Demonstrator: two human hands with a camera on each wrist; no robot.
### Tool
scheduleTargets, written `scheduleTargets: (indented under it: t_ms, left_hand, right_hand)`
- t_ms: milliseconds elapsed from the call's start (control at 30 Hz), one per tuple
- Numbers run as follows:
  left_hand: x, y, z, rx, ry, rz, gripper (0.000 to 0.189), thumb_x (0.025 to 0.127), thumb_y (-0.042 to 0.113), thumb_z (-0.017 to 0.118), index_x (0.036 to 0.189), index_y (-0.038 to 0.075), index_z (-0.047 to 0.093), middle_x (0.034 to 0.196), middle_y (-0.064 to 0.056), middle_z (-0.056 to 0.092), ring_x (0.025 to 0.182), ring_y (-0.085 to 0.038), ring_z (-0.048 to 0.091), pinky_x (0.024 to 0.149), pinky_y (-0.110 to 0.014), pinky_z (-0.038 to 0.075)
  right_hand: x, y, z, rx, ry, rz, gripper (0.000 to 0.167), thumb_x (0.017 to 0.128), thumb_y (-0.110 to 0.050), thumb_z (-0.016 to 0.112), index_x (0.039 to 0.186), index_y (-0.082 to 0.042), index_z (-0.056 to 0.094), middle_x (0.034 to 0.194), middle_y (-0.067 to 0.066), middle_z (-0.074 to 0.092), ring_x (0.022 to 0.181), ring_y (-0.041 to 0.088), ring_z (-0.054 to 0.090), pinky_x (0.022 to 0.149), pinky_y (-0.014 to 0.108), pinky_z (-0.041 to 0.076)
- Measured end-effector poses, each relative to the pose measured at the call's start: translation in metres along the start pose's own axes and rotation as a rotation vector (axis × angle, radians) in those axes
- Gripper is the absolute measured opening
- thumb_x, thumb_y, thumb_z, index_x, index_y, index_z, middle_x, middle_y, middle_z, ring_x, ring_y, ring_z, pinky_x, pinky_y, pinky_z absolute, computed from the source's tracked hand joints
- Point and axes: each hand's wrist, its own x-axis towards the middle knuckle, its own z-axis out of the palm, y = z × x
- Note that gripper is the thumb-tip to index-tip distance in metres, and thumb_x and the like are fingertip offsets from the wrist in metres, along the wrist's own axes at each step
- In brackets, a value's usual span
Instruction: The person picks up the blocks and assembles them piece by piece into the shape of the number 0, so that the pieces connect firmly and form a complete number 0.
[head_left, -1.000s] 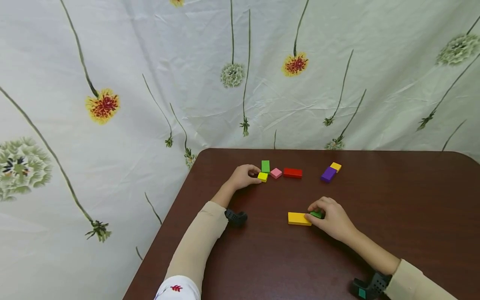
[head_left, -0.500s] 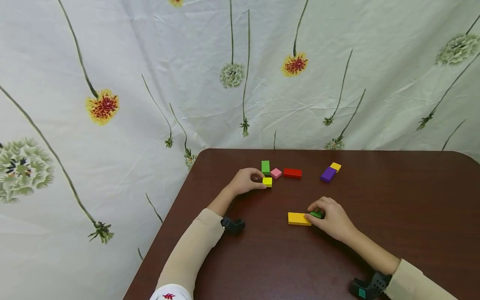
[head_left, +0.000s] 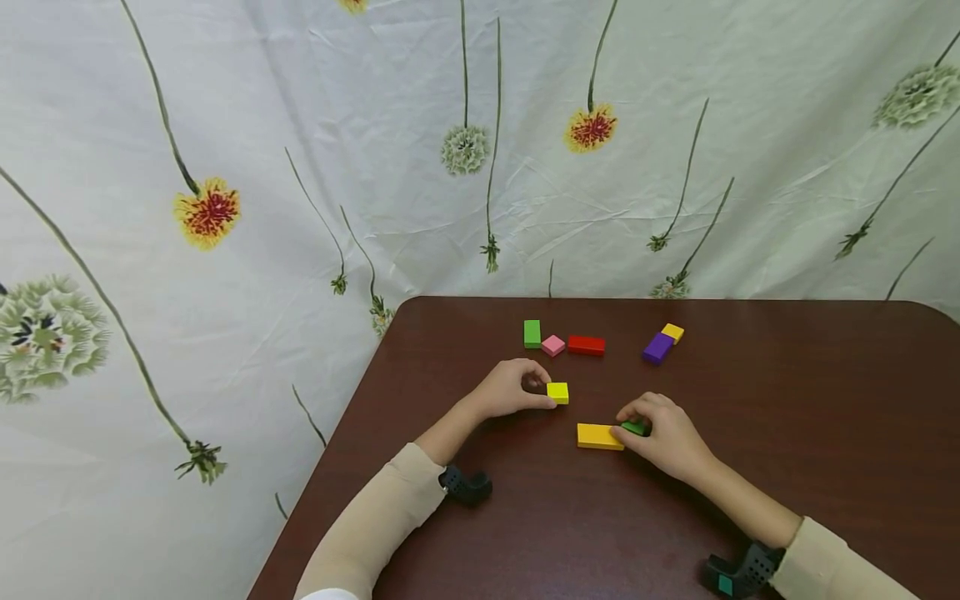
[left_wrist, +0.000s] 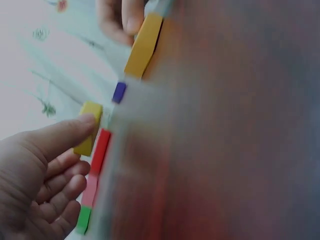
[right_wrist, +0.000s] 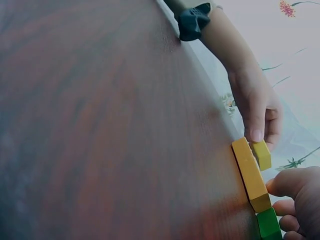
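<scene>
Between its thumb and fingers my left hand (head_left: 513, 389) pinches a small yellow block (head_left: 557, 393). In the left wrist view the thumb lies across this yellow block (left_wrist: 89, 129). An orange-yellow long block (head_left: 597, 437) lies on the table, a short way nearer to me and to the right. At its right end my right hand (head_left: 667, 437) holds a green block (head_left: 634, 428), mostly covered by the fingers in the head view. In the right wrist view the green block (right_wrist: 269, 225) sits end to end with the long block (right_wrist: 251, 175), the thumb tip against the long one.
Toward the back of the brown table (head_left: 810, 433) lie another green block (head_left: 532, 334), a pink block (head_left: 553, 345) and a red block (head_left: 586, 345). Further right, a purple block (head_left: 657, 348) meets a small orange-yellow block (head_left: 673, 332). A flowered cloth (head_left: 360, 167) hangs behind.
My left hand has brought the small yellow block away from the back green block, rightward and toward me, closer to the long block. My right hand has stayed in place.
</scene>
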Motion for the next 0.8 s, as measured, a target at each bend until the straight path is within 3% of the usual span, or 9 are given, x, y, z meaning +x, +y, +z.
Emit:
scheduleTargets:
  t_ms: [300, 800]
  left_hand:
    - [-0.012, 0.012, 0.01, 0.041, -0.004, 0.02, 0.03, 0.078, 0.031, 0.083, 0.097, 0.013, 0.068, 0.09, 0.006, 0.061, 0.087, -0.012, 0.055, 0.08, -0.024, 0.047]
    - [-0.017, 0.016, 0.019, 0.086, -0.052, -0.034, 0.034, 0.074, 0.035, 0.086, 0.09, 0.017, 0.062, 0.086, 0.007, 0.055, 0.083, -0.013, 0.051, 0.074, -0.024, 0.045]
  right_hand:
    - [0.0, 0.001, 0.001, 0.0, 0.004, -0.006, 0.011, 0.082, -0.017, 0.079, 0.088, -0.012, 0.071, 0.084, -0.006, 0.057, 0.075, 0.013, 0.046, 0.063, 0.027, 0.044]
    - [0.001, 0.001, 0.0, 0.0, 0.003, -0.003, 0.013, 0.082, -0.018, 0.079, 0.089, -0.01, 0.072, 0.085, -0.005, 0.058, 0.076, 0.013, 0.047, 0.064, 0.028, 0.045]
